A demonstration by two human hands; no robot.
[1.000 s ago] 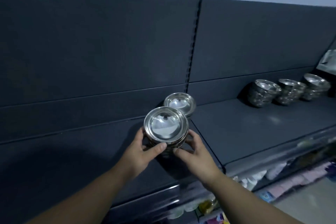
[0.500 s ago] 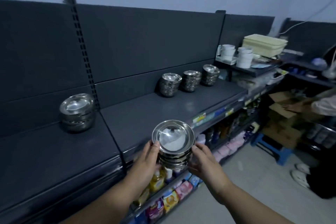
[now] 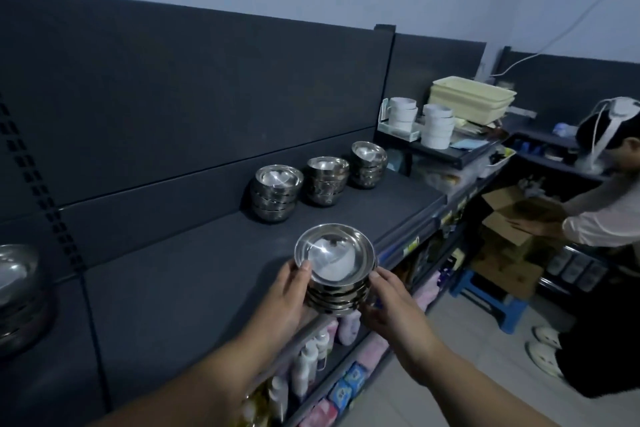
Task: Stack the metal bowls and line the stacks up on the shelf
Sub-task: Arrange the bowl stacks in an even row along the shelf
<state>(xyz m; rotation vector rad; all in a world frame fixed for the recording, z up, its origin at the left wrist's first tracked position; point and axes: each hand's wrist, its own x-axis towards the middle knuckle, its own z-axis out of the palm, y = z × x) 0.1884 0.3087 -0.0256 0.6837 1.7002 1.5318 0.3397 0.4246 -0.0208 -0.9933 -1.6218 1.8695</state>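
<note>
Both hands clamp one stack of shiny round metal bowls (image 3: 334,274): left hand (image 3: 282,298) curls round its left side, thumb on the top rim, and right hand (image 3: 391,308) curls round its right side. The stack is at the front edge of the dark grey shelf (image 3: 207,270), tilted toward the camera. Can't tell if it touches the shelf. A row of three more metal bowl stacks (image 3: 327,180) sits by the back panel, well apart, with a stretch of shelf top between. Another bowl stack (image 3: 17,288) is cut by the left frame edge.

No legible text or labels.
</note>
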